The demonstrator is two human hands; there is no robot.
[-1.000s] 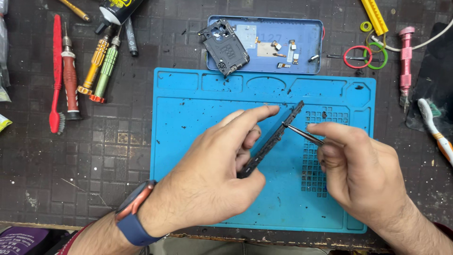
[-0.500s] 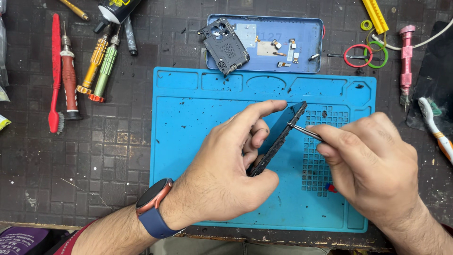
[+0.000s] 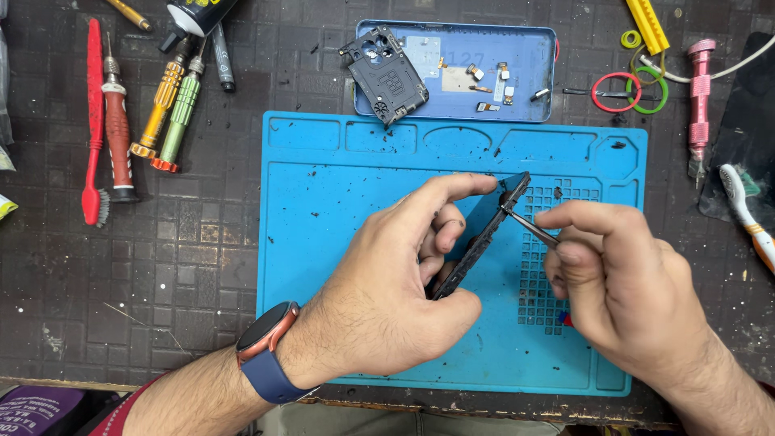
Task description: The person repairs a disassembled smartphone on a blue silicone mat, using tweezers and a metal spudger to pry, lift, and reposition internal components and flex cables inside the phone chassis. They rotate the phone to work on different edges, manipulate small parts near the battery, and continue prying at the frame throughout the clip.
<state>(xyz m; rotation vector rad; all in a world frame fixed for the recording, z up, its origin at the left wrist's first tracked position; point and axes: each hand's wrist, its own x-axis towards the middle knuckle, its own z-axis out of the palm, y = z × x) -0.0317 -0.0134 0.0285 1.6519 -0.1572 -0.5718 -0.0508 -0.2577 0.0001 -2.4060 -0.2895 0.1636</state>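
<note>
My left hand (image 3: 395, 282) grips a dark phone (image 3: 484, 234) tilted on its edge above the blue silicone mat (image 3: 323, 242). Its index finger lies along the phone's upper end, and a smartwatch with a blue strap sits on the wrist. My right hand (image 3: 626, 282) pinches thin metal tweezers (image 3: 529, 224), whose tip touches the phone near its top end. The phone's face is hidden by my fingers.
A blue phone back cover (image 3: 484, 69) behind the mat holds a black inner frame (image 3: 387, 73) and small parts. Screwdrivers (image 3: 165, 105) and a red brush (image 3: 93, 129) lie at left. Rubber bands (image 3: 626, 90), a pink tool (image 3: 700, 101) and a toothbrush (image 3: 747, 206) lie at right.
Both hands and the phone have shifted slightly right and up on the mat. The tweezers' tip has stayed at the phone's upper end.
</note>
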